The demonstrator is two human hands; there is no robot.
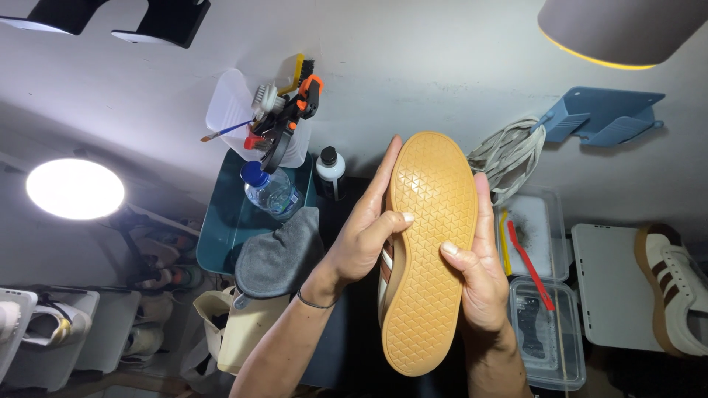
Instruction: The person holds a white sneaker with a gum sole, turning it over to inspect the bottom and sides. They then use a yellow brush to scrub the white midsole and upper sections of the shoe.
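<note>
I hold a sneaker (431,243) up with its tan gum sole facing me, the patterned tread lit from above. My left hand (365,232) grips its left side, thumb on the sole edge and fingers along the white and brown upper. My right hand (479,276) clasps the right side, thumb pressed on the sole. The shoe's upper is mostly hidden behind the sole.
The matching sneaker (675,287) lies on a white tray (608,284) at right. Clear plastic containers (546,324) hold a red brush (531,265). A teal tray (228,221) carries a grey cloth (280,254), a water bottle (269,188), a tool-filled tub (232,110). Laces (509,155) hang behind.
</note>
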